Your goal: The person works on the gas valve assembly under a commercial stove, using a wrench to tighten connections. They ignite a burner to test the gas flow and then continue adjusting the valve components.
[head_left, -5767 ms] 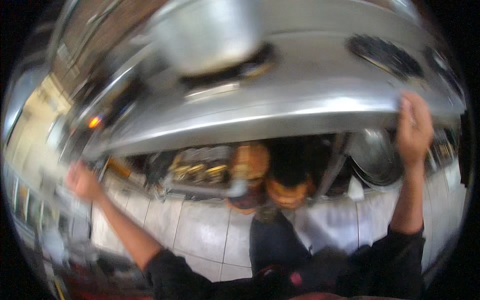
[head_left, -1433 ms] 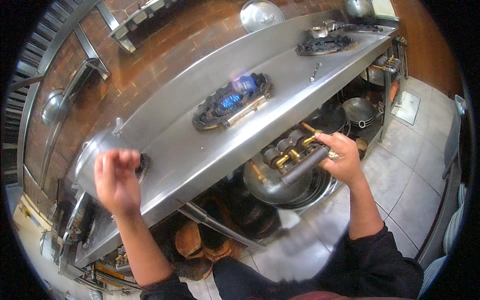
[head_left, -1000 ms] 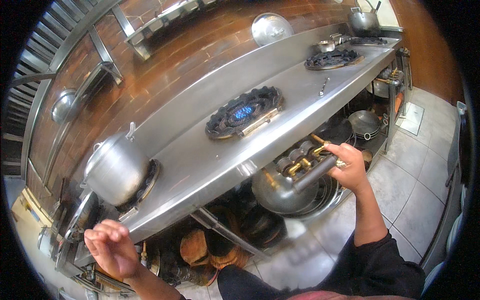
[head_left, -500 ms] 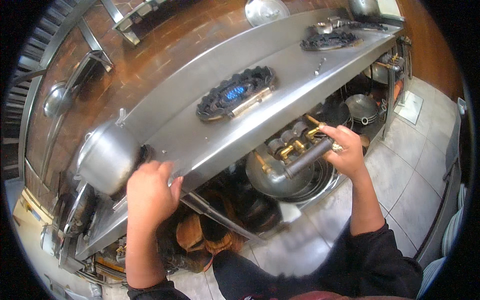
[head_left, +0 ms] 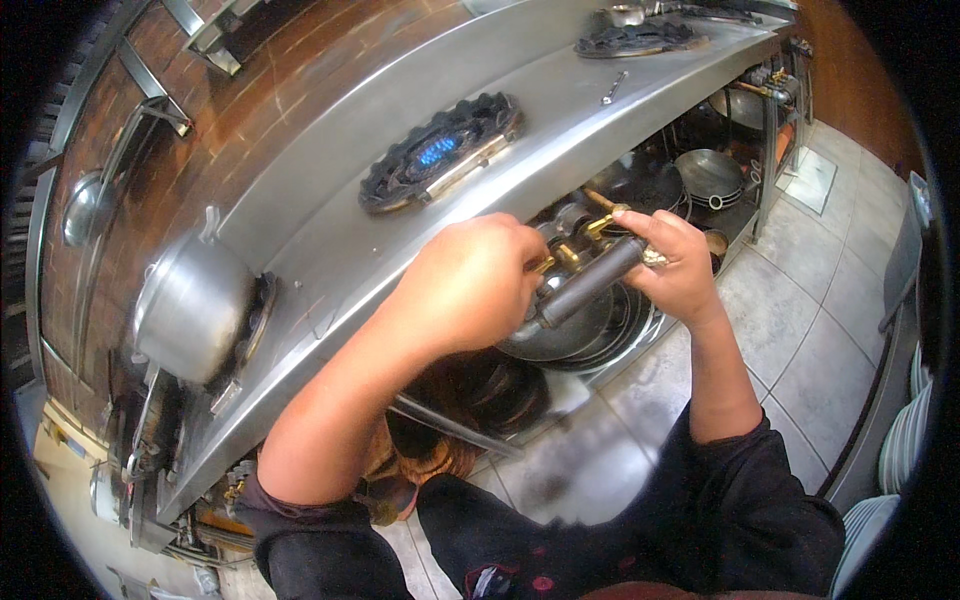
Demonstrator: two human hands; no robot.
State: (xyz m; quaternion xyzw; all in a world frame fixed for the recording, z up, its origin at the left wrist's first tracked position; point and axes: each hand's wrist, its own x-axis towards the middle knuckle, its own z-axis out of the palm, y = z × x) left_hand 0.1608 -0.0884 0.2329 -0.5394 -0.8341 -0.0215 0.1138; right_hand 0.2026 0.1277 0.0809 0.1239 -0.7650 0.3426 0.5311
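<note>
Left hand just swung over to the small brass valves under the stainless-steel counter's front edge, fingers curled, can't tell how tight; right hand still grips the dark round metal pipe. So both hands are there now.

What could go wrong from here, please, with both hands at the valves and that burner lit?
Turning the wrong one of the brass valves might flare or snuff the blue flame. The left hand and right hand are close together, so one could nudge a neighbouring valve. The left forearm passes over the steel stove edge, which may be hot.
</note>
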